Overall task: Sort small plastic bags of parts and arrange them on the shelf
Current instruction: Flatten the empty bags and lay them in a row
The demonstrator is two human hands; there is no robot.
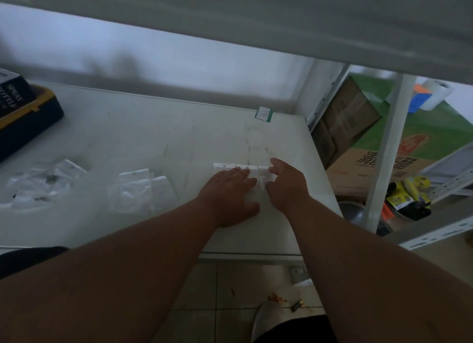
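A short row of small white plastic bags (225, 166) lies side by side on the white shelf board (158, 135) near its right end. My left hand (230, 194) rests flat on top of the row, fingers spread. My right hand (284, 181) touches the rightmost bag (263, 169) with fingertips and thumb, partly hiding it. A loose stack of clear bags (139, 189) lies to the left of my hands. Further left sits a scattered heap of bags with dark parts (38, 183).
A black and yellow case (28, 127) with a dark box (12, 94) on it stands at the far left. A small green-edged label (263, 114) lies at the back. A shelf post (389, 148), cardboard boxes (353, 117) and a neighbouring rack are to the right.
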